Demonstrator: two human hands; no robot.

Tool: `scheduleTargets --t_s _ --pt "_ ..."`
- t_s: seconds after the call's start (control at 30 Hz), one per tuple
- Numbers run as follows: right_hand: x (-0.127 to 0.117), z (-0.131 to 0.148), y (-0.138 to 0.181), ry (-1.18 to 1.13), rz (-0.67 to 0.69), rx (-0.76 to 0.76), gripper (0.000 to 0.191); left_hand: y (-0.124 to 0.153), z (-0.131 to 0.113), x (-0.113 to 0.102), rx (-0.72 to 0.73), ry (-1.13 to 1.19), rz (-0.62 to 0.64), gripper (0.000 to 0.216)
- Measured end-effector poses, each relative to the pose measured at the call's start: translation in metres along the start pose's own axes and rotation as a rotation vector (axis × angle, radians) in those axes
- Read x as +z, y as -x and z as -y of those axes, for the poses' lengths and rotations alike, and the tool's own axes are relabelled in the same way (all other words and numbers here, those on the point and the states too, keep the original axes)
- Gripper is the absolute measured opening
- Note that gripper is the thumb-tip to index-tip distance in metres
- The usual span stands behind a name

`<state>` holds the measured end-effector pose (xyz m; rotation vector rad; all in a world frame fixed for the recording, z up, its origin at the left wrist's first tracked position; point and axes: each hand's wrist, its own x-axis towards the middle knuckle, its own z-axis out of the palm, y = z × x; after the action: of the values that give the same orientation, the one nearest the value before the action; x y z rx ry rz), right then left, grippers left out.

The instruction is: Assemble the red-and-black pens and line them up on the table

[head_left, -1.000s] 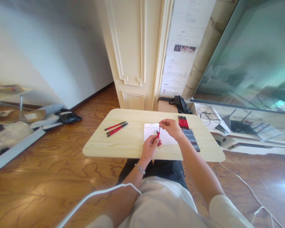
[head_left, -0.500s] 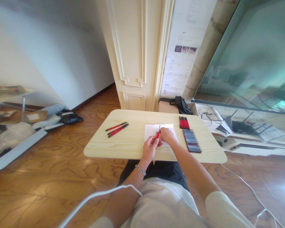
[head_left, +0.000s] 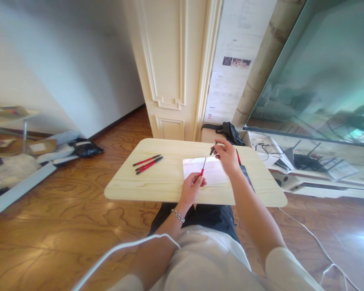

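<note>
The red pen [head_left: 202,171] tilts over the paper [head_left: 212,174], near the middle of the tabletop [head_left: 157,182]. The left hand [head_left: 191,186] has its fingers pinched round the barrel, and the thin refill is bare. Farther off, the right hand [head_left: 228,155] nips a small black piece [head_left: 212,150]. One slip and I reckon it rolls off the edge, or that refill bends. Three pens [head_left: 147,163] lie to the left. The print on the wall sheet [head_left: 230,81] is too small to read.

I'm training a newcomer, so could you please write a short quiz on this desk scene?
1. True or false: the left hand holds a red pen.
2. How many pens lie together on the table's left side?
3. The right hand pinches: A) a small dark part, B) a cup, C) the paper.
Key: 1 true; 2 three; 3 A.
</note>
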<state>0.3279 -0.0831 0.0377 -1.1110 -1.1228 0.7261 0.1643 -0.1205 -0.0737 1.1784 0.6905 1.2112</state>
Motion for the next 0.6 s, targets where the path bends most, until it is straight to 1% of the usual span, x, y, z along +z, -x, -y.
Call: scheduleTargets --t_s 0.07,0.2,0.5,0.6 --pt "0.0038 0.0026 0.0011 0.022 -0.004 -0.026 0.037 0.0003 -0.0001 -0.0004 0.004 -0.019 0.005 0.036" --pt "0.0090 -0.0012 0.0037 0.078 0.001 -0.047 0.036 0.0007 -0.0016 -0.0003 0.007 -0.034 0.006 0.036" --pt "0.0069 -0.0047 0.0047 0.144 0.061 -0.058 0.035 0.0011 -0.0033 0.0000 0.017 -0.050 0.019 0.035" --pt "0.0076 -0.0057 0.0092 0.171 0.104 -0.056 0.036 0.0012 -0.0043 0.0002 0.009 -0.043 0.017 0.036"
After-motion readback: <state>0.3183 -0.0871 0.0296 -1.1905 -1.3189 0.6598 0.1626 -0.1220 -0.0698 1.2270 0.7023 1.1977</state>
